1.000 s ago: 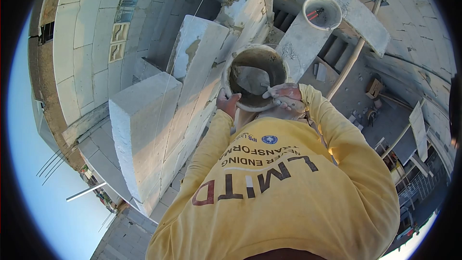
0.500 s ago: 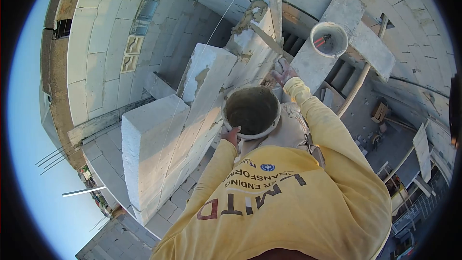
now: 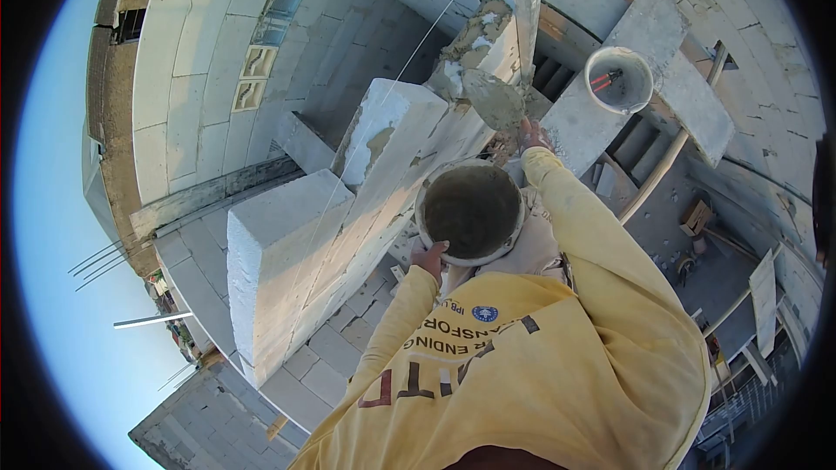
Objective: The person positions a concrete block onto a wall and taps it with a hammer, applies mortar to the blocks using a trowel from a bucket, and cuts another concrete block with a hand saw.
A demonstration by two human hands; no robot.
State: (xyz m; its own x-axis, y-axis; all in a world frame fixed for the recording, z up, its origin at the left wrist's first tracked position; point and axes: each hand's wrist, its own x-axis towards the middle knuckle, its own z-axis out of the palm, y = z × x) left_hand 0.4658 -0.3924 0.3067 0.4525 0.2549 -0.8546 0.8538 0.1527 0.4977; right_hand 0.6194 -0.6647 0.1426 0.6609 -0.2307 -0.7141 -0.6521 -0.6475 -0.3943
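Observation:
My left hand (image 3: 429, 258) is closed on the near-left rim of a round bucket (image 3: 426, 224), its thumb over the edge. Grey mortar (image 3: 470, 209) coats the bucket's inside. My right hand (image 3: 533, 135) grips a trowel, mostly hiding its handle. The trowel's broad blade (image 3: 496, 102) is smeared with mortar and lies over the side of the block wall (image 3: 383, 178), close to a mortar-covered wall top (image 3: 475, 39). Whether the blade touches the wall I cannot tell. A white block (image 3: 392, 113) stands on the wall, with a larger white block (image 3: 283, 218) nearer me.
A thin string line (image 3: 418, 43) runs above the blocks. Beside the mortared top rises an upright post (image 3: 527, 9). On a plank platform (image 3: 566, 117) at right sits another bucket (image 3: 618, 80) with a red-handled tool inside. A wooden pole (image 3: 657, 176) slants below, over a drop to the floor.
The trowel blade has turned from nearly edge-on to showing its broad, mortar-smeared face. My right hand has turned with it. The whole view has shifted slightly; my left hand keeps hold of the bucket.

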